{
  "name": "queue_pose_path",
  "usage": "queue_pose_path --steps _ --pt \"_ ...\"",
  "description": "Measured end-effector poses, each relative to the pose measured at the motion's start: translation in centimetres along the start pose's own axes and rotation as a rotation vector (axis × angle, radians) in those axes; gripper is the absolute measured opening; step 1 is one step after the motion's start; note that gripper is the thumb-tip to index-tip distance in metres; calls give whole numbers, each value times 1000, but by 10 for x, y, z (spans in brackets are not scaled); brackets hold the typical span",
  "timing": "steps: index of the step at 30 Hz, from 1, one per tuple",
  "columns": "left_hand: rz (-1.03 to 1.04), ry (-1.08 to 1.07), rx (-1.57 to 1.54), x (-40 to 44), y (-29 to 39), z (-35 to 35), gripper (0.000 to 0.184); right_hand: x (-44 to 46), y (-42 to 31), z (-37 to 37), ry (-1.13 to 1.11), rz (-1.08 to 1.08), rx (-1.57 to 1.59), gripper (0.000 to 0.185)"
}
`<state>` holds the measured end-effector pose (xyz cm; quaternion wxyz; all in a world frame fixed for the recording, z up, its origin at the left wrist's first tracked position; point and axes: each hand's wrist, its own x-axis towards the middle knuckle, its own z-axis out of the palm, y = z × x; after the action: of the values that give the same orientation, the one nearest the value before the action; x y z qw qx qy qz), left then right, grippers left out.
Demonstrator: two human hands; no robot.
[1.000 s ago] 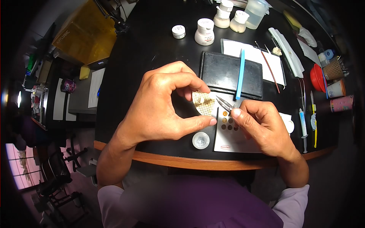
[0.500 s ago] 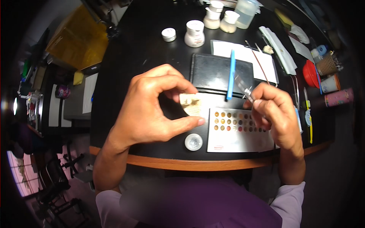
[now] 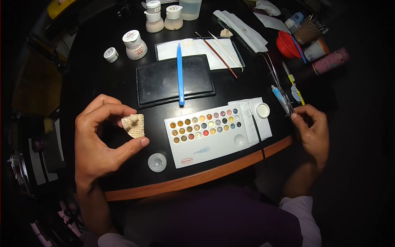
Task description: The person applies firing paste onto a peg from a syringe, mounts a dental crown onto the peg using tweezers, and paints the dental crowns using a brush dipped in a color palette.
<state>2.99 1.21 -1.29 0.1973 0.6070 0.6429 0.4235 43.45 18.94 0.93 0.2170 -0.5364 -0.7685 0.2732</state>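
Between the thumb and fingers of my left hand (image 3: 105, 138) is a beige honeycomb block (image 3: 138, 128) with a small pale piece (image 3: 133, 118) on top. My right hand (image 3: 310, 129), over at the right edge of the table, pinches a dark metal tool (image 3: 290, 108) beside a blue-and-white syringe (image 3: 281, 99). Between the hands lies a white palette (image 3: 214, 152) with rows of coloured wells. A small clear cup (image 3: 157, 162) stands left of the palette. At its right, a dark thin brush (image 3: 256, 127) rests over white paper with a round white dish (image 3: 262, 110).
Behind the palette sits a black case (image 3: 158, 82) with a blue strip (image 3: 180, 74) across it. White-lidded jars (image 3: 135, 47) stand at the back. A red bowl (image 3: 288, 44), a pink cylinder (image 3: 330, 61) and a yellow-handled tool (image 3: 297, 88) are at the right.
My right hand has moved away from the block to the right edge with the metal tool. The view has turned right. My left hand still holds the block.
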Motion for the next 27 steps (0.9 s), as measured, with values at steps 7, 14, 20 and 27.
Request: queue_pose_path --steps 7,14,20,27 --pt "-15 -19 7 -1 2 4 44 -29 24 17 33 127 60 8" --pt "8 -37 8 0 1 3 42 -19 15 19 56 -58 -151 11" --pt "29 -69 47 -2 -3 0 46 -14 10 21 41 -131 -234 19" --pt "82 -35 23 -3 -6 0 46 -10 7 19 57 -310 -234 16"
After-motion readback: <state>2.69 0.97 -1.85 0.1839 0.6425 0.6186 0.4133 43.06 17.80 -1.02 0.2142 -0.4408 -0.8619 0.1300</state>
